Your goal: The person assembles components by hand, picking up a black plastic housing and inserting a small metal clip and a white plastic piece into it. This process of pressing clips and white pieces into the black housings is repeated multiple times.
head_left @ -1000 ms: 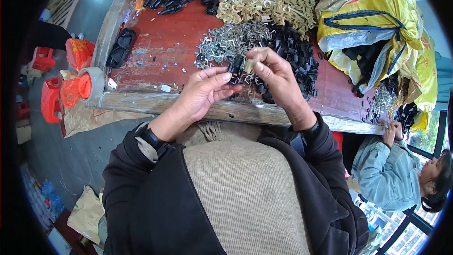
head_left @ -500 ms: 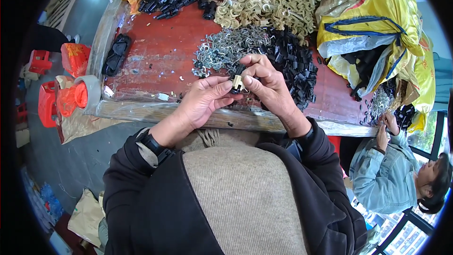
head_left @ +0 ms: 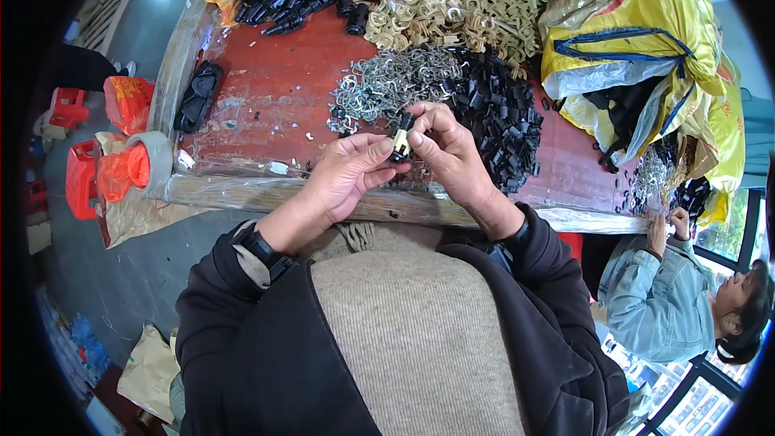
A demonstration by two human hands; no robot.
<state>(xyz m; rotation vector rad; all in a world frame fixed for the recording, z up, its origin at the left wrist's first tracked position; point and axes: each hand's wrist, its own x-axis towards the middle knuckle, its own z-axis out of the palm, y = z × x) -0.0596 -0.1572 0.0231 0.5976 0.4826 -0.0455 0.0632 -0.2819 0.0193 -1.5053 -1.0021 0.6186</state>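
two pieces meet in nearly closed fingers: the left hand grips the black part, the right hand pinches the clip against it, above the tabletop by its near edge. both look light, stiff, perhaps slick; best held by the sides.

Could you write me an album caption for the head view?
Left hand and right hand hold a cream-and-black piece at a red table.

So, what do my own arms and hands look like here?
Both your left hand and right hand are ungloved. Your sleeves are dark, with a beige inner cuff showing on the left. Dark bands circle both wrists.
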